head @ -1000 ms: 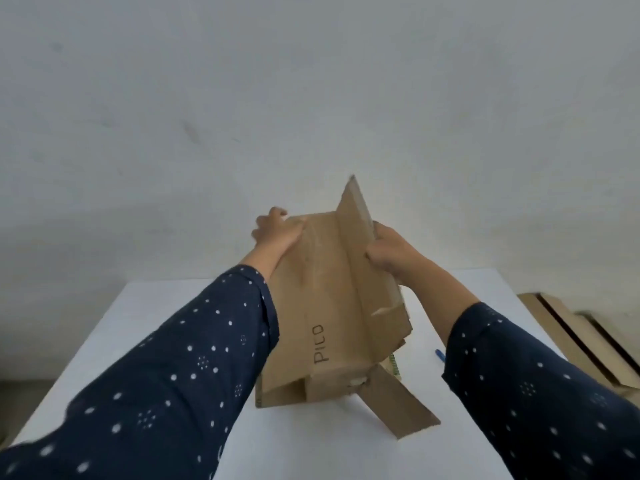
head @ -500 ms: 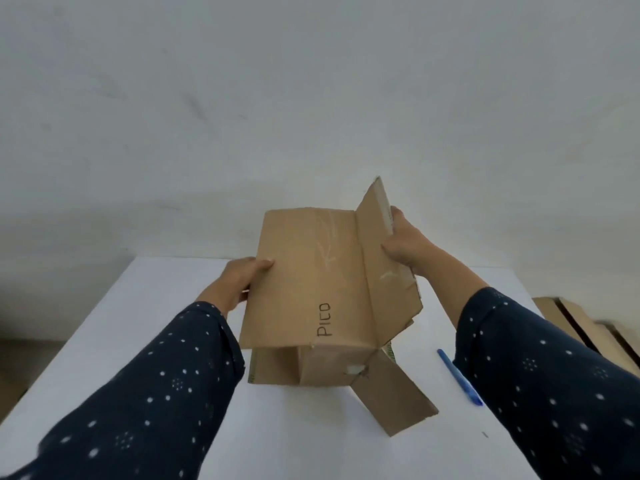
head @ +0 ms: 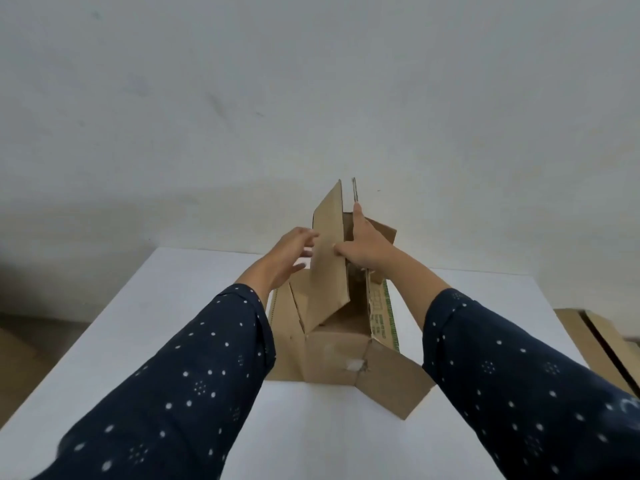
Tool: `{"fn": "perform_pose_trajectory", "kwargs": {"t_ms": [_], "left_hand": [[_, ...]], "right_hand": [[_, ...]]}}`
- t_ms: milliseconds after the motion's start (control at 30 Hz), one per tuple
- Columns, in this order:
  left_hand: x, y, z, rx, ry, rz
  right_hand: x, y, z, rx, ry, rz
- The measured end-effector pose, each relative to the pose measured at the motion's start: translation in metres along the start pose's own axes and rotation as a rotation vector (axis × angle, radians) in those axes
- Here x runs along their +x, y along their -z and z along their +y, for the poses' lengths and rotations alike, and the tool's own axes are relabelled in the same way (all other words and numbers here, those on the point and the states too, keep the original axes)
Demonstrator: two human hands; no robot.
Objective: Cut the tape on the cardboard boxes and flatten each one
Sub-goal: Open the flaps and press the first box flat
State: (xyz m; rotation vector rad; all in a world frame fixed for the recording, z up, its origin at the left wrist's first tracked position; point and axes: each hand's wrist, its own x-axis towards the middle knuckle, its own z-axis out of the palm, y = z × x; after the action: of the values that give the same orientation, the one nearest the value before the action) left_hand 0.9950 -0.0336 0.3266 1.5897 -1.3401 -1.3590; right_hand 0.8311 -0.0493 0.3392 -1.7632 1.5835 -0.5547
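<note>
Left hand and right hand flank an upright box flap.

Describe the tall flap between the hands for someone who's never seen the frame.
Find the white table, then the open cardboard box at its centre. A broad plain-brown flap stands nearly upright from the box's left side, between the left hand and right hand. The flap beside it shows only a thin edge, and the near-right flap lies splayed outward.
</note>
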Motion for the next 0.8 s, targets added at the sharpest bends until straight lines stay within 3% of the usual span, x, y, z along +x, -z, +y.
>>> {"fn": "perform_pose_trajectory", "kwargs": {"t_ms": [167, 300, 500, 667, 733, 800], "left_hand": [[-0.013, 0.021, -0.020, 0.403, 0.536, -0.358], [-0.028, 0.029, -0.030, 0.326, 0.803, -0.683], [-0.030, 0.015, -0.044, 0.130, 0.711, -0.705], [-0.038, 0.010, -0.045, 0.070, 0.793, -0.791], [-0.038, 0.011, -0.048, 0.093, 0.726, -0.742], [-0.033, 0.010, -0.050, 0.027, 0.560, -0.565]], "right_hand": [[0.008, 0.004, 0.001, -0.017, -0.009, -0.032], [0.006, 0.004, -0.001, 0.028, -0.015, -0.017], [-0.015, -0.009, -0.005, 0.071, -0.033, 0.015], [-0.041, -0.010, -0.015, 0.059, -0.036, -0.001], [-0.051, -0.013, -0.021, 0.016, -0.033, -0.010], [-0.057, -0.018, -0.023, -0.030, -0.036, -0.013]]}}
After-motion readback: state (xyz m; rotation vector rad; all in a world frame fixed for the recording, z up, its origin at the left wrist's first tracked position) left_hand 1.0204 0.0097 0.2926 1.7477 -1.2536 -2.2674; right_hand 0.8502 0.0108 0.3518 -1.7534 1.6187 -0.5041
